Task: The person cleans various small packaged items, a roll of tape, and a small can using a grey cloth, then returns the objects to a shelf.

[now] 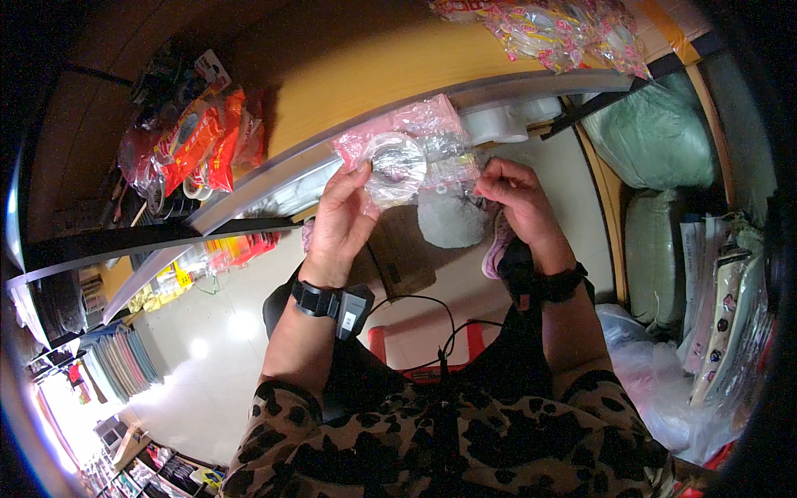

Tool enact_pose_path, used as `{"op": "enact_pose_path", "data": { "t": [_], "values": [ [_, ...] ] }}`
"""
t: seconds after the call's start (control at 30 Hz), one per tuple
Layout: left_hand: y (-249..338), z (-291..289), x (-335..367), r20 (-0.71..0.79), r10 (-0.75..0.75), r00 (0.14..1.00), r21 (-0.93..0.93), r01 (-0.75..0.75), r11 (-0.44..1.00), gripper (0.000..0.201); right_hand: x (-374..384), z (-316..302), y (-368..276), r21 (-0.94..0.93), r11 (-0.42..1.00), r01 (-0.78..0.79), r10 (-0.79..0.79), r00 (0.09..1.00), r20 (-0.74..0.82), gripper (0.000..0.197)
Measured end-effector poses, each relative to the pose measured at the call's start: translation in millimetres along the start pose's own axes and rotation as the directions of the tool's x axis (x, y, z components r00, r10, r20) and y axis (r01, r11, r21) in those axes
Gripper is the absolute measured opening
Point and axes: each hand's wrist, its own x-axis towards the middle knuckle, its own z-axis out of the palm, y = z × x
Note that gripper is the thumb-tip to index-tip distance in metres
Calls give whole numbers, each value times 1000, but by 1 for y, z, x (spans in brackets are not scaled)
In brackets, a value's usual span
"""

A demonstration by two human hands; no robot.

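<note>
A clear plastic bag with a pink upper part (440,114) is stretched between my two hands, at the shelf's front edge. Through its film shows a white ring-shaped roll (413,152), which looks like tape. My left hand (336,212) pinches the bag's left side, thumb and fingers closed beside the roll. At the bag's right edge my right hand (516,192) has its fingertips closed on the film. Below the bag, between my knees, a whitish, cloudy translucent thing (451,221) shows; its kind is unclear.
A wooden shelf (332,62) spans the front, with orange packets (203,141) at left and clear printed bags (556,33) at right. White rolls (496,126) sit under its edge. A cardboard box (407,253) lies on the floor. Large green sacks (656,137) stand at right.
</note>
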Motion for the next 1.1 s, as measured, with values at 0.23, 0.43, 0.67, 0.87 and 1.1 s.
{"op": "enact_pose_path", "data": {
  "t": [0.23,0.43,0.67,0.87,1.1],
  "values": [
    [7,2,-3,-33,-33,999,-10,33,999,36,0,-1,2,-257,966,-27,-57,948,-313,14],
    [5,-1,-2,-103,30,994,268,-1,963,40,-6,-4,-25,195,965,173,-91,925,-369,39],
    [-40,16,-1,-65,-50,997,197,62,979,40,3,52,-26,-703,319,636,-626,698,347,41],
    [-50,13,-10,-134,-49,990,245,81,966,35,14,60,17,-789,360,499,-678,721,146,36],
    [-39,21,-12,-76,-43,996,221,59,974,40,27,5,38,-482,875,55,-267,884,-383,28]
  ]
}}
